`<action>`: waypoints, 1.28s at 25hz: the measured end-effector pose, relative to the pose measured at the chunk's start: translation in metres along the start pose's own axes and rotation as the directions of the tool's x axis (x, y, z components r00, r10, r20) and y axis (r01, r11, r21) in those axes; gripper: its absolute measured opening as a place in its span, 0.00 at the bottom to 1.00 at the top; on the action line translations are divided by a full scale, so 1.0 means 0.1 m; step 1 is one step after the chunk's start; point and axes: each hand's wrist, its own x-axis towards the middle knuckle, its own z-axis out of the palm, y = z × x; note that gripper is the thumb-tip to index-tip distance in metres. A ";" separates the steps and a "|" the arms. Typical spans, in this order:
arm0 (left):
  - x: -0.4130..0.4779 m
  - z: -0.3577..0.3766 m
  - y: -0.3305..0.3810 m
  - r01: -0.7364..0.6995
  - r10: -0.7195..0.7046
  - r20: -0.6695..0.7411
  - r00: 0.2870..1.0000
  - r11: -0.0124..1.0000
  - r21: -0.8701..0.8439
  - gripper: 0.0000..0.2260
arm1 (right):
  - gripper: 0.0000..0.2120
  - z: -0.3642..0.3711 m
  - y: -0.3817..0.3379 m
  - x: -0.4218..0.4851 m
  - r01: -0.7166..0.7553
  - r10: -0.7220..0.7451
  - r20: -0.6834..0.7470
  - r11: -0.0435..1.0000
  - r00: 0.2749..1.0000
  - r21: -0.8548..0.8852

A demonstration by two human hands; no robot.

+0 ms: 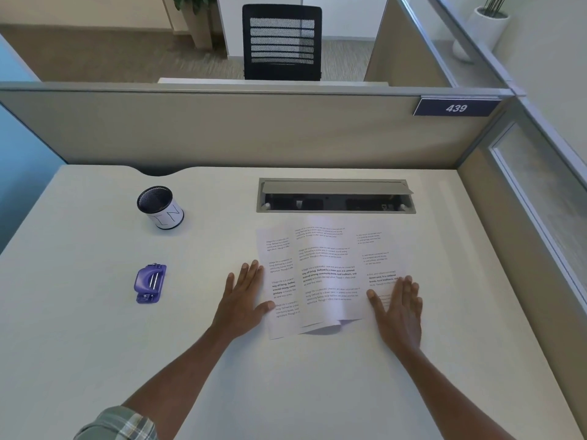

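Neither hand grips anything: both lie palm down with the fingers straight. The left hand rests on the left edge of the printed sheets, thumb and fingertips on the paper and palm on the desk. The right hand, slightly blurred, lies flat on their right edge. A plaid sleeve shows at the near left corner.

About 3 sheets overlap loosely, right of the desk's middle. The near edge of the middle one curls up off the surface.

To the left of the left hand, well apart from the paper, sits a purple hole punch. Farther back on the left stands a black mesh pen cup with a white band. Just beyond the sheets' far edge is a cable hatch, its lid raised.

Behind the desk runs a beige partition bearing a sign reading 439. Past it stand a black mesh chair and, far right, a white planter.
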 end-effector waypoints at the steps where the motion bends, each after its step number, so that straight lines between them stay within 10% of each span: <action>1: 0.01 0.00 0.01 0.003 -0.003 0.004 1.000 1.000 0.009 0.41 | 0.46 0.02 -0.02 -0.02 0.002 -0.002 0.002 1.000 1.000 0.007; 32: -0.07 0.26 0.44 0.005 -0.006 0.017 1.000 0.998 0.057 0.41 | 0.49 0.26 -0.26 -0.29 0.082 -0.082 0.009 0.997 0.997 0.018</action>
